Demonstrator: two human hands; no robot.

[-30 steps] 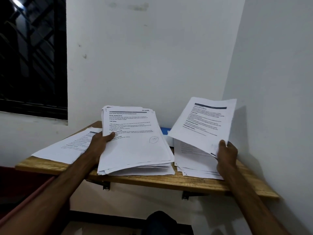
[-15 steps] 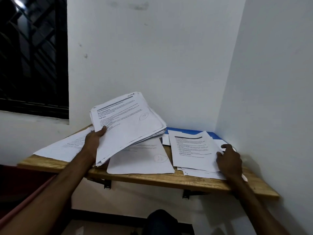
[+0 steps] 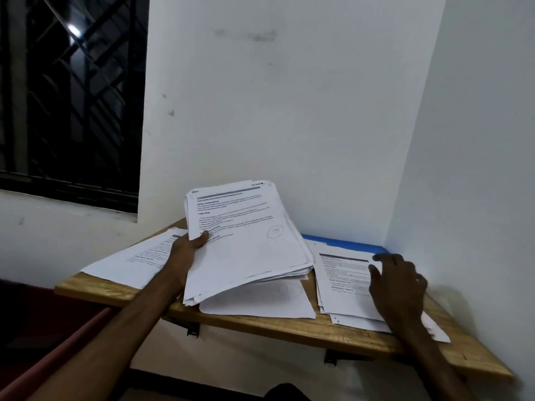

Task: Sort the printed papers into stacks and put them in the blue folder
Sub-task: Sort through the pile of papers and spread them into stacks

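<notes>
One paper bundle [image 3: 246,241] tilts over the shelf [image 3: 260,324], gripped by our left hand [image 3: 188,251]; our right hand [image 3: 396,282] lies spread on the right stack [image 3: 343,280]. Just behind it, the blue folder [image 3: 341,243] runs along the back edge.

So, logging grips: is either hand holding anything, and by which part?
The left hand grips the paper bundle by its left edge; the right hand holds nothing.

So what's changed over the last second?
The left grip lifted the thick stack of printed papers off the wooden shelf, leaving one loose sheet behind. The right grip laid its printed page on the right-hand paper pile and let go. The blue folder and left-hand sheets stayed put.
</notes>
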